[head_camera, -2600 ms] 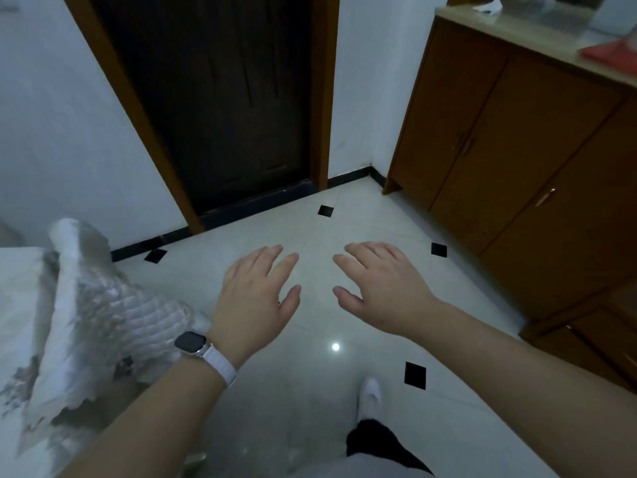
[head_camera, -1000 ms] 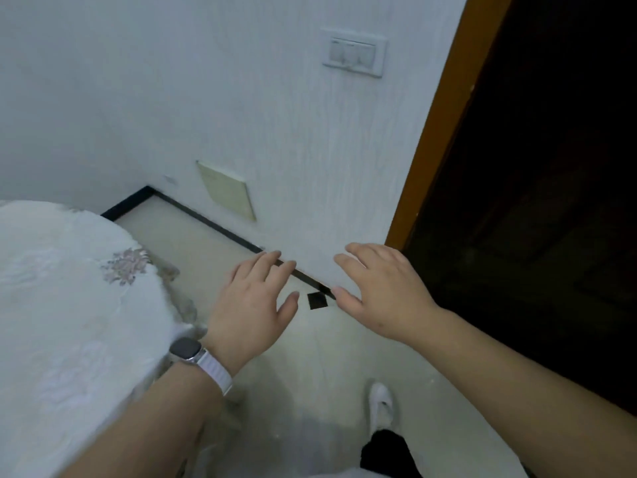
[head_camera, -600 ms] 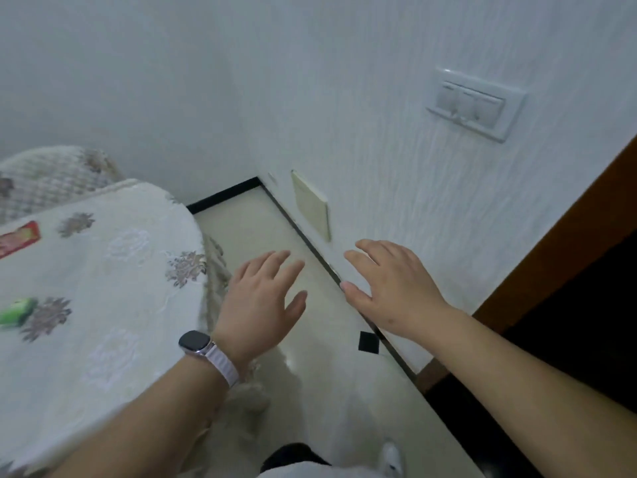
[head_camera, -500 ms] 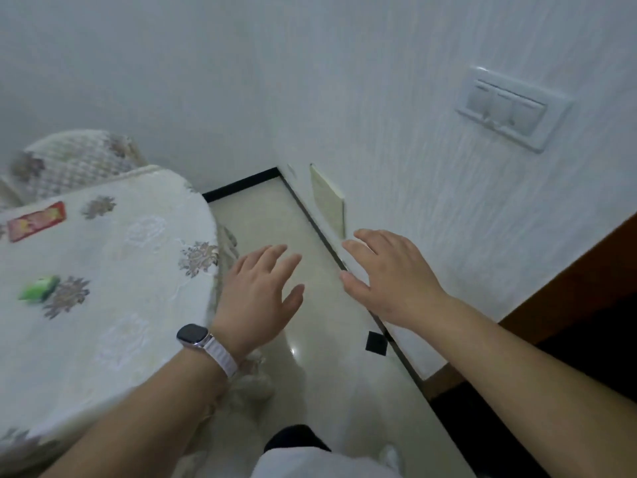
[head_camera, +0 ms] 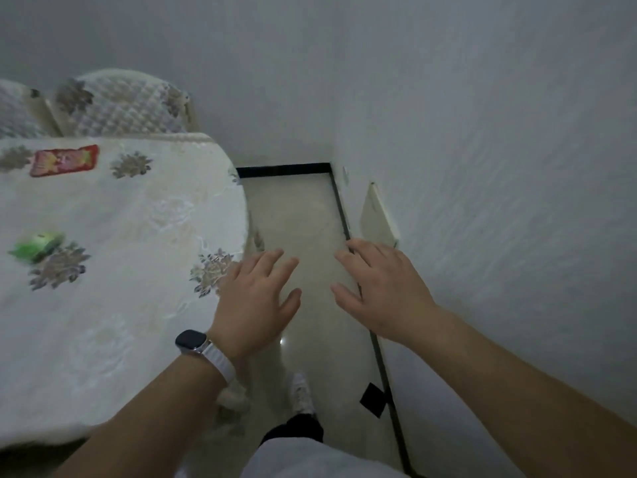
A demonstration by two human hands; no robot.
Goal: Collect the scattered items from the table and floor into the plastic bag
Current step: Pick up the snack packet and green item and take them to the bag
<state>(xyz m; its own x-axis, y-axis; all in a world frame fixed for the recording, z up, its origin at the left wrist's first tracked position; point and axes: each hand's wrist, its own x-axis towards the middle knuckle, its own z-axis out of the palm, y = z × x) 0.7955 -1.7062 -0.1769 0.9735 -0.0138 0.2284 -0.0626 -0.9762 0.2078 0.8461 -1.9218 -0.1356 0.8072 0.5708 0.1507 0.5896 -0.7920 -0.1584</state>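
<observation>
Hovering both palms splayed and empty, left hand [head_camera: 256,305] at table [head_camera: 144,215] edge, right hand [head_camera: 382,291] alongside; red packet [head_camera: 64,160] and green item [head_camera: 36,246] lying uncollected, no bag showing, looking barely started.

A cream tablecloth [head_camera: 113,236] patterned with grey-brown flowers was seen, with a red packet [head_camera: 64,160] printed in yellow and a green item [head_camera: 36,247] on it. A white-strapped dark watch [head_camera: 196,343] was worn. Pale floor tiles [head_camera: 303,215] were edged in black.
</observation>
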